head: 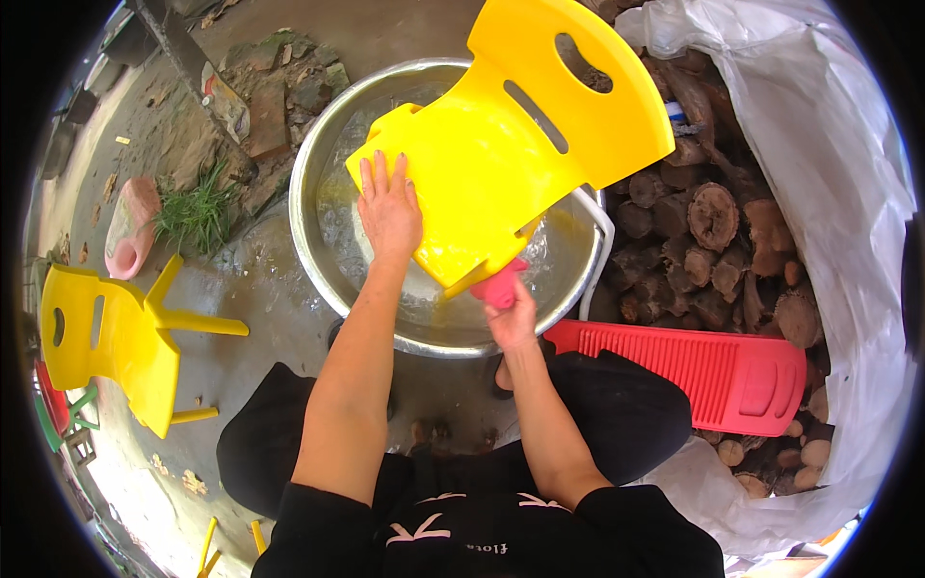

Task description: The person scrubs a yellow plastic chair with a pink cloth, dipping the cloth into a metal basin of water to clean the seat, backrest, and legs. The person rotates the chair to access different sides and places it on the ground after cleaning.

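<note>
A yellow plastic child's chair (470,155) is tilted over a large round metal basin (307,238) with water in it. My left hand (390,217) lies flat on the wet seat near its left edge, fingers slightly spread. With my right hand (514,318) I hold a pink cloth (497,287) against the seat's lower edge, close to its corner. The seat hides part of the cloth and of the basin. I cannot see the chair's legs clearly.
A red plastic washboard (694,372) lies right of the basin, beside stacked firewood (712,217) and white plastic sheeting (816,108). A grey hose (598,231) hangs over the rim. Another yellow chair (123,332) lies tipped at left, near a pink plastic object (132,227).
</note>
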A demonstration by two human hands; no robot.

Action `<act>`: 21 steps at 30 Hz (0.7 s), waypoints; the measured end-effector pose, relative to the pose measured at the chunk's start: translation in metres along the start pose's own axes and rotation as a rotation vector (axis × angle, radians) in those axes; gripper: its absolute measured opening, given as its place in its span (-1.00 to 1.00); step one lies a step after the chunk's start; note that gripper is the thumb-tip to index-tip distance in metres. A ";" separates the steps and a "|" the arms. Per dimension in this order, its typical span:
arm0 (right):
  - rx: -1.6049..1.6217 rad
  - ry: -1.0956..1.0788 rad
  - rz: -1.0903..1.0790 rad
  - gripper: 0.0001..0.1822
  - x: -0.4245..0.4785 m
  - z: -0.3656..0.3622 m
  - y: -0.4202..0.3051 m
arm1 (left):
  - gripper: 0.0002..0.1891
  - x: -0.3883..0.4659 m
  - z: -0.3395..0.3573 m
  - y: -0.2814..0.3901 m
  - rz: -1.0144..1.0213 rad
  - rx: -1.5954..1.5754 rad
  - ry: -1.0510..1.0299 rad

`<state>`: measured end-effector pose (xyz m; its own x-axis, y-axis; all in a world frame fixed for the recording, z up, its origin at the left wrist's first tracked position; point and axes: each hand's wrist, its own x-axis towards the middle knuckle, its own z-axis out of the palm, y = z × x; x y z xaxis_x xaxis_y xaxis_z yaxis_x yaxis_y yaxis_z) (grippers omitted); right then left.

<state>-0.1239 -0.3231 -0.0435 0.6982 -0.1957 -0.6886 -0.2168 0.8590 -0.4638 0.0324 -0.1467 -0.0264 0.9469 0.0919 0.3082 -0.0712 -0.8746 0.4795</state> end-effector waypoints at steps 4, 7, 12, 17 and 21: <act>-0.491 -0.063 0.161 -0.54 0.032 -0.020 0.024 | -0.57 0.001 -0.002 -0.002 -0.022 0.038 -0.025; -0.911 -0.057 0.320 -0.55 0.069 -0.036 0.036 | -0.57 0.001 -0.003 -0.008 0.000 0.011 0.006; -1.425 -0.258 -0.227 -0.61 0.124 -0.054 0.059 | -0.58 -0.001 -0.004 -0.015 0.025 0.047 -0.019; -0.961 0.000 -0.018 -0.63 0.127 -0.078 0.046 | -0.57 -0.002 0.002 -0.003 0.074 0.008 -0.008; 0.306 0.091 -0.057 -0.65 0.062 -0.033 0.012 | -0.56 0.002 -0.003 -0.015 0.066 0.070 -0.009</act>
<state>-0.1056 -0.3406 -0.1100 0.6367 -0.2769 -0.7197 0.0453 0.9451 -0.3235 0.0346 -0.1316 -0.0308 0.9436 0.0293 0.3297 -0.1115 -0.9097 0.3999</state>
